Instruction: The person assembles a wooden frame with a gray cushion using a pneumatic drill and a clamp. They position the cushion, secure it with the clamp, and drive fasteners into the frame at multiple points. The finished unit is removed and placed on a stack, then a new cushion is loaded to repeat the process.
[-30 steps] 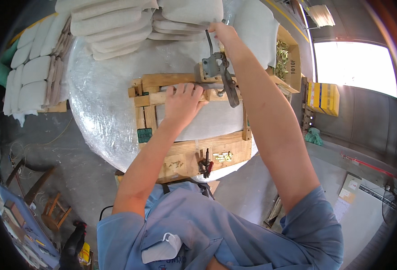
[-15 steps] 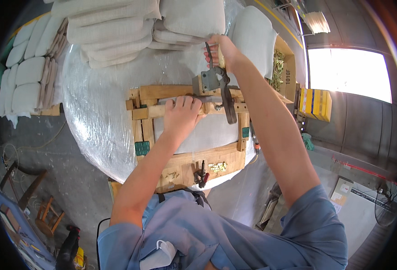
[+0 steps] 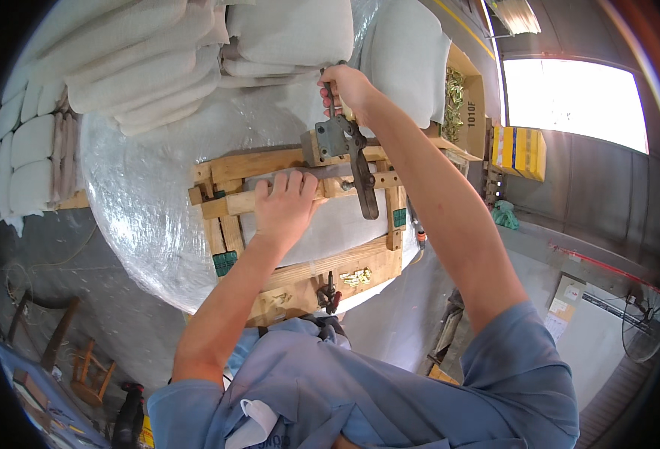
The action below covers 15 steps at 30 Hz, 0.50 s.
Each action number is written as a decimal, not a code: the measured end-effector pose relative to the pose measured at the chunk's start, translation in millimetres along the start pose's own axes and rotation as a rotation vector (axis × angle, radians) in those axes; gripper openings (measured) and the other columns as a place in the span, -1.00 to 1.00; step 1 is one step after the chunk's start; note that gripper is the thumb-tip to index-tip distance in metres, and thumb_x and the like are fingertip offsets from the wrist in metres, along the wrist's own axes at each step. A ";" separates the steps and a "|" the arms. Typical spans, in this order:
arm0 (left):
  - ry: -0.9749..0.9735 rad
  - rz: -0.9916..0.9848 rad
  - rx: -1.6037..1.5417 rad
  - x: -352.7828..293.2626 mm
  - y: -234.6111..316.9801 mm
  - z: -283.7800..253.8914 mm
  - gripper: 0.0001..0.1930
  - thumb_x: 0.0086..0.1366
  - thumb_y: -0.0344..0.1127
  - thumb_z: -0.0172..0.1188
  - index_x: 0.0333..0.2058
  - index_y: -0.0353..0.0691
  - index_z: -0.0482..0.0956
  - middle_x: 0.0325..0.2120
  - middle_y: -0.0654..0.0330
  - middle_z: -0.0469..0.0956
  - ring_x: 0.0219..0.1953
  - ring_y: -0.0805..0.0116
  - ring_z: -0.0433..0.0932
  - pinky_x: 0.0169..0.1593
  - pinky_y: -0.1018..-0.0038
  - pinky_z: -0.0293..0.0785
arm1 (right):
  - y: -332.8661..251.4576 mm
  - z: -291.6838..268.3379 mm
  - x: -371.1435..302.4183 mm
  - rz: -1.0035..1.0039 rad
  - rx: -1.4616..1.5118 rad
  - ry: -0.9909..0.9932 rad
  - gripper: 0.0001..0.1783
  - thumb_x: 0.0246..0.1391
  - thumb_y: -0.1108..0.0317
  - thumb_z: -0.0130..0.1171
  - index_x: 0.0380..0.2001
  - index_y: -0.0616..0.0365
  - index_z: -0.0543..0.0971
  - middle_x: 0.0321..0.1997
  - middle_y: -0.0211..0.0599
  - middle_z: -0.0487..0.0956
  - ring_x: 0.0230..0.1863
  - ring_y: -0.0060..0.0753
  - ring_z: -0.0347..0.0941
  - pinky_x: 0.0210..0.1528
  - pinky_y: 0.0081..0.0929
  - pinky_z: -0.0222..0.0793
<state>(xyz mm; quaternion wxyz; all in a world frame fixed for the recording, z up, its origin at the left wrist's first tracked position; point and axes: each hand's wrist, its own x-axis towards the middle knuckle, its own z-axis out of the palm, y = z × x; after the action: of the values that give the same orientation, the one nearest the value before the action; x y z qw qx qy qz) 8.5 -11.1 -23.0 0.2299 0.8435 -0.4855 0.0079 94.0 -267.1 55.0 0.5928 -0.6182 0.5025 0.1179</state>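
In front of me lies a wooden frame (image 3: 218, 165) around a light grey padded panel (image 3: 311, 232). My left hand (image 3: 286, 203) rests with fingers curled over a wooden crossbar (image 3: 233, 203) of this frame. A dark metal toggle clamp (image 3: 334, 140) is mounted at the frame's far right side, its long arm (image 3: 364, 183) reaching over the crossbar. The fingers of my right hand (image 3: 351, 87) are wrapped round the clamp's upright lever (image 3: 330, 97), partly hiding it. Green pads (image 3: 224, 262) sit on the frame's sides.
Stacks of grey padded panels (image 3: 150, 63) stand beyond the frame on a plastic-wrapped surface (image 3: 132, 202). A cardboard box (image 3: 476, 112) of metal pieces is at the far right. Small brass-coloured pieces (image 3: 356, 278) and a black-and-red tool (image 3: 330, 293) lie on the near board.
My view has turned a little, so the frame appears slightly tilted and shifted left. Both hands keep their places on the crossbar and the lever, and the clamp looks much the same.
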 end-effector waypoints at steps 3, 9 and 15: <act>0.017 0.015 0.018 0.8 -1.3 3.8 -0.49 0.26 0.21 0.40 -0.03 -0.04 0.60 -0.15 0.31 0.62 -0.04 0.24 0.57 -0.02 0.07 0.38 | 3.9 0.7 5.2 -0.034 -0.053 -0.002 -0.82 0.23 0.23 0.16 -0.38 0.07 0.50 -0.43 -0.40 0.48 -0.41 -0.40 0.42 -0.28 -0.26 0.48; 0.023 0.015 0.024 -0.4 0.8 0.2 -0.49 0.23 0.19 0.42 -0.05 -0.02 0.59 -0.16 0.32 0.60 -0.07 0.25 0.56 -0.03 0.09 0.38 | 16.4 3.7 13.3 -0.054 -0.035 0.033 -0.79 0.23 0.24 0.19 -0.42 0.12 0.51 -0.43 -0.37 0.46 -0.43 -0.40 0.40 -0.30 -0.26 0.48; -0.022 0.053 0.093 -2.0 -0.2 -3.8 -0.49 0.32 0.26 0.32 -0.03 -0.03 0.59 -0.13 0.29 0.61 -0.07 0.22 0.57 0.00 0.05 0.40 | 22.0 5.6 11.9 -0.136 0.034 0.031 -0.62 0.23 0.07 0.32 -0.28 0.23 0.59 -0.34 -0.28 0.53 -0.37 -0.34 0.47 -0.35 -0.23 0.49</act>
<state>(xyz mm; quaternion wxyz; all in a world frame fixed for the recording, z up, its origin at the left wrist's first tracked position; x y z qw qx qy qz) 8.4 -7.9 -20.2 0.1845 0.8402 -0.5092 0.0272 85.4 -263.4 31.2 0.6019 -0.6425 0.4706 0.0592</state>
